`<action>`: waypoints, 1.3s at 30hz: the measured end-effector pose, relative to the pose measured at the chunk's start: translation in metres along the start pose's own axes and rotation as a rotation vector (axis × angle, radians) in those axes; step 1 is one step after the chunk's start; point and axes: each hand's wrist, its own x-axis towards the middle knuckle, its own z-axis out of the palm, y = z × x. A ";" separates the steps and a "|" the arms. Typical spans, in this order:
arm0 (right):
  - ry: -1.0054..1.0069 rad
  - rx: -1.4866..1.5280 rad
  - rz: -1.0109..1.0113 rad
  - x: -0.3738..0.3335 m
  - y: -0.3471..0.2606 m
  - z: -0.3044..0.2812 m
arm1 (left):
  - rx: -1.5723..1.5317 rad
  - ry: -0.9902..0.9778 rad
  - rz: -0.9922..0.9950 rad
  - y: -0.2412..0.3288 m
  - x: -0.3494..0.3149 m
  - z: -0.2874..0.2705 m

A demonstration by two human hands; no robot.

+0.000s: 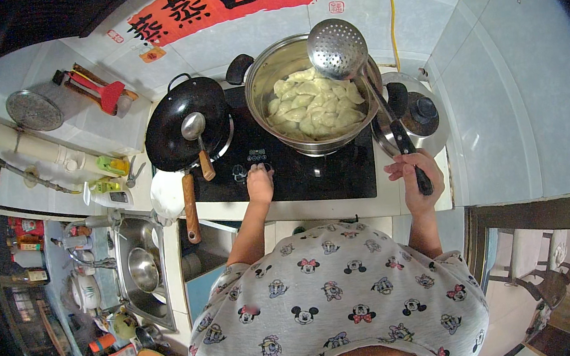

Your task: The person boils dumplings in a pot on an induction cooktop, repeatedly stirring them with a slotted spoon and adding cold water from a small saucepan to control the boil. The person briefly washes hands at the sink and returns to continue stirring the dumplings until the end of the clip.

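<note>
Skimmer [338, 50] in R hand [429, 166], L [260, 184] prob. touching hob [343, 180].

Skimmer [337, 53] beyond the right fingers [401, 169]: perforated bright metal; its grip [403, 142], in those fingers, smooth black, plastic-looking. Cooktop [340, 181] under the left fingers [258, 172]: glossy black, glass-like. Pot [259, 105] ahead-right of left fingers: polished metal. Dumplings [316, 106] inside: smooth, moist sheen. Wok [167, 131] left of left fingers: dark metal, wood handle [191, 204]. Ladle [193, 126], nearer them: shiny metal, wood shaft [207, 166]. Lid [432, 140] ahead of right fingers: shiny metal.
</note>
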 end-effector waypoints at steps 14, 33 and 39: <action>0.065 -0.051 0.040 0.010 -0.009 0.003 | -0.118 -0.015 0.033 0.000 -0.022 -0.039; 0.039 0.095 0.377 0.036 -0.011 0.025 | -0.421 0.005 -0.108 0.037 -0.071 -0.144; 0.009 0.147 0.434 0.040 -0.001 0.034 | -0.404 0.019 -0.097 0.037 -0.077 -0.150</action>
